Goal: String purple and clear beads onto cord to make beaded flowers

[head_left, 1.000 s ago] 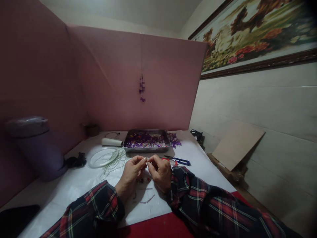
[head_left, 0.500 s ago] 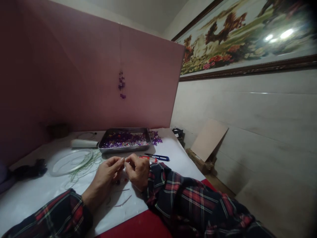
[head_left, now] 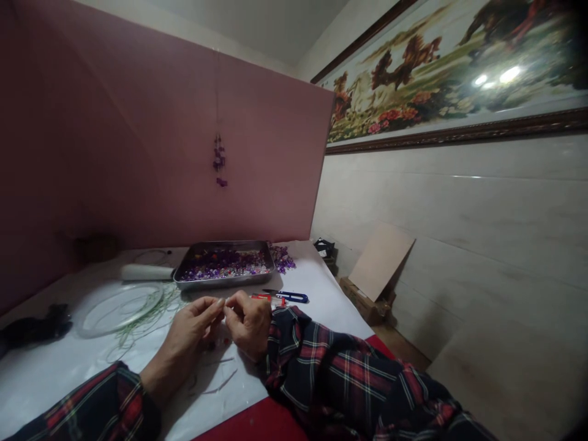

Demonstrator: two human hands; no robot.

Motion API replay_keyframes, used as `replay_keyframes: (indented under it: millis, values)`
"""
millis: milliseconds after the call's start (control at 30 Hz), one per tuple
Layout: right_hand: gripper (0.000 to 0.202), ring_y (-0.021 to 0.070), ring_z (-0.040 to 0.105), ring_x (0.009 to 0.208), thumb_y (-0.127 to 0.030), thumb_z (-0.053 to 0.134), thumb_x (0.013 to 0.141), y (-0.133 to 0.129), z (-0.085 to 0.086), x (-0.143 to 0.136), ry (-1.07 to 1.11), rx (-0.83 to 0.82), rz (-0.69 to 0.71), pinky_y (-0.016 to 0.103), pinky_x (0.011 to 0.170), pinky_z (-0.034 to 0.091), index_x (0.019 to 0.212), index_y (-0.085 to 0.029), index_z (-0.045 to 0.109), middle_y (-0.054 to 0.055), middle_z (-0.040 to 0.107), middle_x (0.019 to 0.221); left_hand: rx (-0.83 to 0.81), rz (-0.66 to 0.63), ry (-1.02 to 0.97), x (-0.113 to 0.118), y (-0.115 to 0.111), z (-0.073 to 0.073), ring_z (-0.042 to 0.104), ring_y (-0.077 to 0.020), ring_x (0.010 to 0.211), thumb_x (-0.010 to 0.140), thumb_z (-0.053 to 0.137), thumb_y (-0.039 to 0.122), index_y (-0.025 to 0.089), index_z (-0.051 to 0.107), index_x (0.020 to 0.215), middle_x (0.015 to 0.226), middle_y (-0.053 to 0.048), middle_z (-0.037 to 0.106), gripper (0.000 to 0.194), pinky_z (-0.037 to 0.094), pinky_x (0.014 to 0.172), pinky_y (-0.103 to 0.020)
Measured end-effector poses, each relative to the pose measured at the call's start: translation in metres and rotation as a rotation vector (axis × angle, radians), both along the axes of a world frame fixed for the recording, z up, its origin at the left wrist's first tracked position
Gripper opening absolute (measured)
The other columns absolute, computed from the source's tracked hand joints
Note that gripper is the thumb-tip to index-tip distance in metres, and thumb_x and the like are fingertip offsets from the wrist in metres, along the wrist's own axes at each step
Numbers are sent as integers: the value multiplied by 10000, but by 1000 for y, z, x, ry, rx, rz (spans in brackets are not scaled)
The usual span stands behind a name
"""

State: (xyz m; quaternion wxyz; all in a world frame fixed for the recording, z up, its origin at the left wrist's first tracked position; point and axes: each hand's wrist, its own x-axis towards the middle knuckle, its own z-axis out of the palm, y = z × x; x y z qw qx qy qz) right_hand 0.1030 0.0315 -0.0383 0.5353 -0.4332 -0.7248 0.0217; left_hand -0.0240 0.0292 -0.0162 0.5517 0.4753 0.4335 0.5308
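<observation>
Head view shows a white table (head_left: 321,288) backed by a tall pink board (head_left: 138,153), with a hanging strand of purple beads (head_left: 219,160) on it. A metal tray (head_left: 225,281) of purple beads sits at the far edge, a clear ring (head_left: 82,324) with loose green thread (head_left: 138,321) to its left, and blue-handled snips (head_left: 287,296) just behind the hands. The left hand (head_left: 190,327) and right hand (head_left: 250,321) meet fingertip to fingertip above the table, both pinched closed on something too small to make out, probably fine thread or a bead. A few small beads (head_left: 219,343) lie on the table just below the hands. Doing this well likely means keeping the pinch steady and close to the thread's end. The loose green thread nearby could snag a sleeve; the snips lie within easy reach.
</observation>
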Motion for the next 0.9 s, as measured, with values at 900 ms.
replay_keyframes:
  millis: [900]
  values:
    - [186,91,409,435,-256,489,834,-4,5,-3,62,-25,39,234,489,248,672,-186,548,-54,441,483,-18,4,-48,0,5,-7,331,-37,316,607,757,446,146,591,618,433,72,456,343,233,333,-183]
